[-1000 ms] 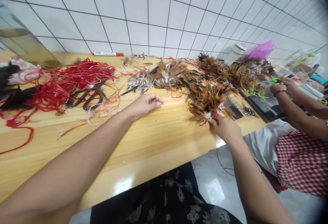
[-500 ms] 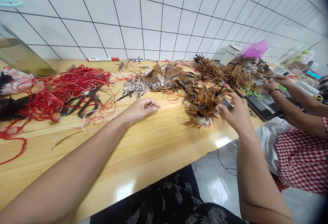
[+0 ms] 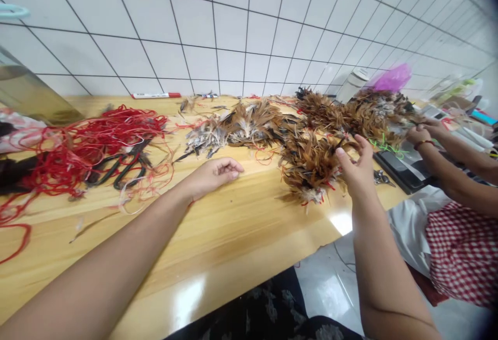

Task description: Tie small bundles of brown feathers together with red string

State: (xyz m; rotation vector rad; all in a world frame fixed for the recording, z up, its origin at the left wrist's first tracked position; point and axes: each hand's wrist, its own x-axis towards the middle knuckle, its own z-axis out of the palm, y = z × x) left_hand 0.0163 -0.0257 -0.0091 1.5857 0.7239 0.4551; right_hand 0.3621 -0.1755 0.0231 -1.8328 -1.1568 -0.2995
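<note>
On the wooden table (image 3: 233, 236), my left hand (image 3: 212, 176) rests with its fingers loosely curled and the thumb against them; nothing shows in it. My right hand (image 3: 358, 166) is raised at the right edge of a brown feather bundle (image 3: 309, 161) with red ties at its lower end. Thumb and fingers are spread and hold nothing; whether they brush the feathers I cannot tell. Behind my left hand lies another bundle of feathers (image 3: 249, 122), brown with pale grey fluff at its left end.
Tangled red cord (image 3: 116, 127) and black-handled scissors (image 3: 130, 168) lie left. A marker (image 3: 155, 95) lies by the wall; a jar of yellowish liquid (image 3: 37, 93) stands at left. More feathers (image 3: 373, 114), a black tray (image 3: 400, 168) and a co-worker's hands (image 3: 422, 132) are at right.
My right hand has shifted slightly left and up beside the feather bundle, uncovering small metal scissors to its right. My left hand stays in place. The view has tilted a little.
</note>
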